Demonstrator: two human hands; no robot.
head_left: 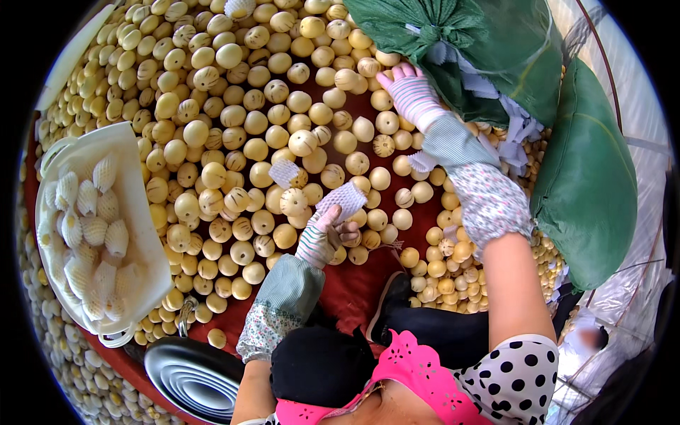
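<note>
My left hand (322, 237), in a striped fingerless glove, is closed on a white foam net sleeve (341, 201) that sticks up from the thumb and fingers. Whether a fruit is inside the sleeve, I cannot tell. My right hand (412, 96), gloved the same way, reaches far forward with its fingers stretched out, beside a green mesh sack (453, 35). White foam sleeves (516, 127) spill from that sack by my right forearm. Round yellow pepino melons (303, 143), some with purple streaks, lie all around both hands. Another loose foam sleeve (284, 173) lies among them.
A white basket (145, 205) at the left holds several foam-wrapped fruits (93, 230). A full green sack (588, 184) stands at the right. Red cloth (354, 283) shows beneath the pile. Near my left elbow is a dark round ringed object (195, 379).
</note>
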